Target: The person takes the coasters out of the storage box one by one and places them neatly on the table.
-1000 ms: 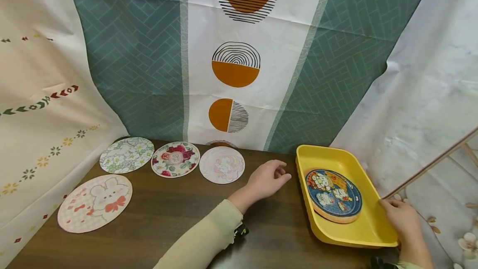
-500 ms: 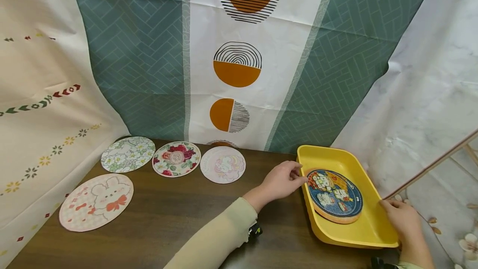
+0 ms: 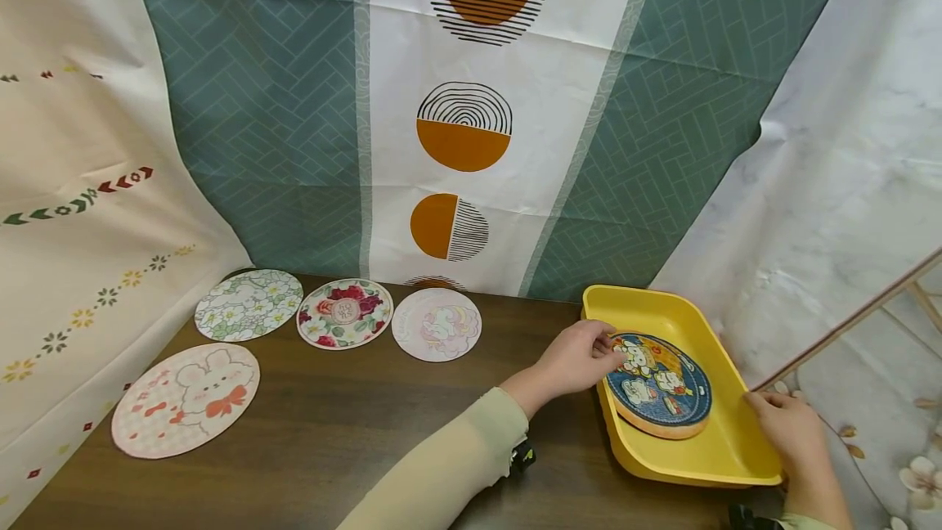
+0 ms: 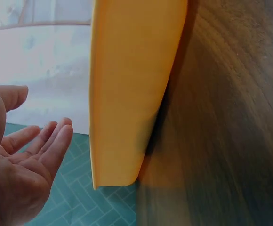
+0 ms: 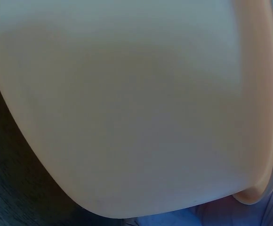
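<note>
A yellow plastic tray (image 3: 743,448) stands at the right of the table. Inside it lies a thick stack of round coasters (image 3: 673,387), the top one dark blue with cartoon animals. My left hand (image 3: 577,358) reaches over the tray's left rim, its fingertips at the near-left edge of the stack. In the left wrist view, that hand's fingers (image 4: 56,146) are spread loosely beside the tray wall, with nothing seen between them. My right hand (image 3: 795,436) holds the tray's right rim; the right wrist view shows just the tray's outer wall (image 5: 127,117), not the hand.
Several round coasters lie flat on the brown table (image 3: 353,448): a bunny one (image 3: 187,399), a white-flower one (image 3: 250,305), a rose one (image 3: 345,313) and a pale pink one (image 3: 437,325). Patterned cloths (image 3: 294,105) hang behind and at both sides.
My left hand has moved right, from the table beside the tray to over its left rim and the coaster stack. The right hand and the tray have stayed put.
</note>
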A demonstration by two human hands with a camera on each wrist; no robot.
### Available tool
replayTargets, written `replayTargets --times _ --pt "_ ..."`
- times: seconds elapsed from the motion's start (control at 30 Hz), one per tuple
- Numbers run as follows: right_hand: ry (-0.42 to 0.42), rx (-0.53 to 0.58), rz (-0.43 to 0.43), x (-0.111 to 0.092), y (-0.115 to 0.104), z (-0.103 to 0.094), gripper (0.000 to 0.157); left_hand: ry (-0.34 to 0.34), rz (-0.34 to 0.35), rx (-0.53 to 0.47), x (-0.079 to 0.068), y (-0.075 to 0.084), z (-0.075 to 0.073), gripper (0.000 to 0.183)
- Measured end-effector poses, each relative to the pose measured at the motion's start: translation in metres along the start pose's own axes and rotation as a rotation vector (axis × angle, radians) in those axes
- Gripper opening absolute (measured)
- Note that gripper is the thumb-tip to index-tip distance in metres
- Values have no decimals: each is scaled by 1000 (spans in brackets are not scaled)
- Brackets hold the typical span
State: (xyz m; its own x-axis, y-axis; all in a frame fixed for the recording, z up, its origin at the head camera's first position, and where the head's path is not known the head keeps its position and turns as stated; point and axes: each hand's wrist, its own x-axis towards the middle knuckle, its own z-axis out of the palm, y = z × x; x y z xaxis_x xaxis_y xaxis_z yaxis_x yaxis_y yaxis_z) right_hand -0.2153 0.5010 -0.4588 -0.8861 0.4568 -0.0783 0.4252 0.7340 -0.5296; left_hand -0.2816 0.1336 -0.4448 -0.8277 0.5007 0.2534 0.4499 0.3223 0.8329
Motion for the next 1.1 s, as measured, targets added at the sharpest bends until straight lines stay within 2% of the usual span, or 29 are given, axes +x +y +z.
replayTargets --times 0.1,0.33,0.6,0.77,1.0,1.1 --pt "0 2 -1 0 1 0 62 -28 21 46 3 2 5 50" --pt "-8 11 31 0 3 0 63 -114 62 262 8 5 13 47" --pt "2 -15 -28 3 1 2 59 -158 34 417 14 8 19 58" --pt "8 5 -18 4 0 2 61 -193 26 516 21 12 27 60" --pt "-4 1 -15 2 1 0 62 -250 36 800 26 11 47 68" --pt "-17 1 -6 2 1 -1 63 -260 53 888 26 9 53 68"
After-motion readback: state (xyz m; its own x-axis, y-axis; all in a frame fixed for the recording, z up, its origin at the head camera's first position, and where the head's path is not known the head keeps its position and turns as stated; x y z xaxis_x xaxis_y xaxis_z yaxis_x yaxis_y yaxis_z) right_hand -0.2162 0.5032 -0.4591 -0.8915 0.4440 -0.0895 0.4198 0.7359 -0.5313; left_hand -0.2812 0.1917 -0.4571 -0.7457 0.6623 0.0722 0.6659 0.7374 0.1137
